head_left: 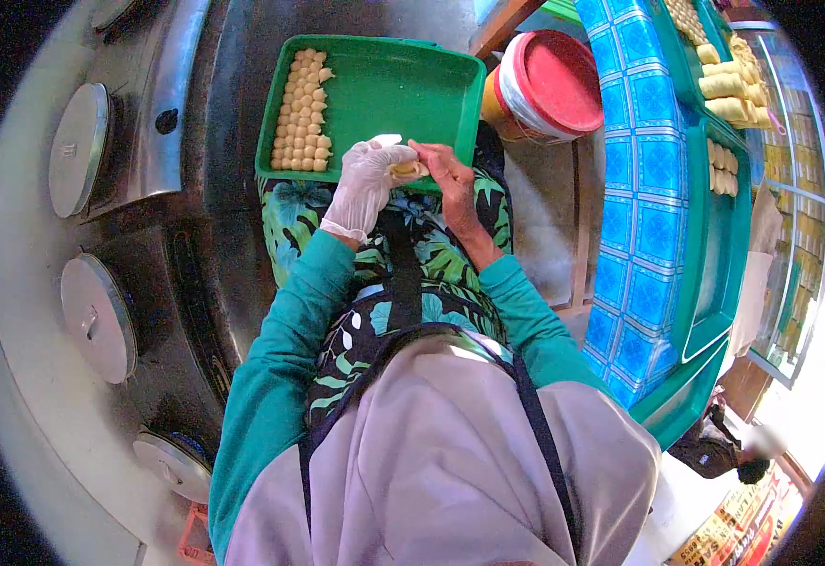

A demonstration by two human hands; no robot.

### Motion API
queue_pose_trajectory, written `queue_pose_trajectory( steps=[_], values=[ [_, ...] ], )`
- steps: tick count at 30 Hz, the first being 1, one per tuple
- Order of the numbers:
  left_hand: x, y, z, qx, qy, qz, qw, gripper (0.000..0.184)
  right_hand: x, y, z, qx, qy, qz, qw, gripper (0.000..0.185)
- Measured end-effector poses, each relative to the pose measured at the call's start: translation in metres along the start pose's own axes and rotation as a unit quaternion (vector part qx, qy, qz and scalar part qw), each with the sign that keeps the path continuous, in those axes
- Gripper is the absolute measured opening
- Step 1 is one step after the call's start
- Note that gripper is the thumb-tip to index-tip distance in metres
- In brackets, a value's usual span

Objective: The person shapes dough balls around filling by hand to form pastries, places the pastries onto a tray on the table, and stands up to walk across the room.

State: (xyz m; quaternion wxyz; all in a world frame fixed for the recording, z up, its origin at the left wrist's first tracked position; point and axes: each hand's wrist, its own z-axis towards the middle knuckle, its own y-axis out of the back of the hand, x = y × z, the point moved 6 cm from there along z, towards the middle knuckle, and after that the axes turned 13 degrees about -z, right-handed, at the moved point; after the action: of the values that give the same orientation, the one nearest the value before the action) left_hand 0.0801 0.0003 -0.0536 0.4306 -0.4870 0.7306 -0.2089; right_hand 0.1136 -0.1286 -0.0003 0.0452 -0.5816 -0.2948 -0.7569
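My left hand (367, 181), in a thin white glove, is closed around a piece of pale dough (407, 171). The dough bulges from the glove on its right side. My bare right hand (454, 187) meets it there, its fingers bent against the dough and the glove's fingertips. Both hands are over the near edge of a green tray (393, 90) resting on my lap. Small round dough balls (299, 118) stand in tight rows along the tray's left side, a few with pointed tips.
To the right of the tray stands a bucket with a red lid (563, 80). A table with a blue checked cloth (634, 189) carries more green trays (714, 274) and rolled dough pieces (728, 94). Round metal lids (96, 316) line the left. Another person (719, 453) is at lower right.
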Motion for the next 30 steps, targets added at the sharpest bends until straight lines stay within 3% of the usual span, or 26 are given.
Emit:
queue_pose_trajectory(
  steps=[4, 7, 11, 14, 16, 17, 18, 20, 23, 27, 29, 30],
  values=[
    [0.003, -0.005, -0.005, 0.067, -0.013, 0.024, 0.997, 0.026, -0.007, -0.005, -0.001, -0.002, -0.037, 0.045, 0.998, 0.049],
    [0.008, -0.006, -0.005, 0.057, -0.007, 0.012, 0.998, 0.026, -0.013, -0.008, -0.001, 0.001, -0.08, 0.126, 0.989, 0.05],
    [0.013, -0.014, -0.007, 0.094, 0.035, -0.073, 0.992, 0.025, -0.016, -0.008, 0.002, 0.023, -0.107, 0.124, 0.986, 0.053],
    [0.016, -0.013, -0.014, 0.099, 0.065, -0.088, 0.989, 0.027, -0.012, -0.008, 0.009, 0.029, -0.072, 0.094, 0.993, 0.051],
    [0.016, -0.014, -0.021, 0.073, 0.066, -0.019, 0.995, 0.026, -0.009, -0.008, 0.012, 0.058, -0.006, 0.005, 0.998, 0.049],
    [0.02, -0.002, -0.015, 0.04, 0.086, 0.006, 0.996, 0.026, -0.012, -0.007, 0.013, 0.063, 0.006, 0.016, 0.998, 0.037],
    [0.017, -0.001, -0.015, 0.039, 0.085, 0.006, 0.996, 0.026, -0.006, -0.005, 0.012, 0.064, 0.007, 0.016, 0.998, 0.037],
    [0.015, 0.002, -0.016, 0.022, 0.105, -0.032, 0.994, 0.023, -0.001, 0.007, 0.006, 0.001, -0.093, 0.124, 0.988, 0.024],
    [0.011, -0.005, -0.017, 0.038, 0.108, -0.013, 0.993, 0.022, -0.019, 0.008, 0.002, 0.038, -0.037, 0.044, 0.998, 0.025],
    [0.009, -0.009, -0.022, 0.054, 0.103, 0.046, 0.992, 0.019, -0.026, 0.008, 0.004, 0.041, -0.084, 0.111, 0.989, 0.021],
    [0.006, -0.012, -0.025, 0.05, 0.074, 0.052, 0.995, 0.021, -0.012, 0.017, 0.009, -0.023, 0.014, -0.054, 0.998, 0.015],
    [0.008, -0.012, -0.024, 0.049, 0.073, 0.052, 0.995, 0.021, -0.007, 0.018, 0.011, -0.022, 0.015, -0.053, 0.998, 0.015]
  ],
)
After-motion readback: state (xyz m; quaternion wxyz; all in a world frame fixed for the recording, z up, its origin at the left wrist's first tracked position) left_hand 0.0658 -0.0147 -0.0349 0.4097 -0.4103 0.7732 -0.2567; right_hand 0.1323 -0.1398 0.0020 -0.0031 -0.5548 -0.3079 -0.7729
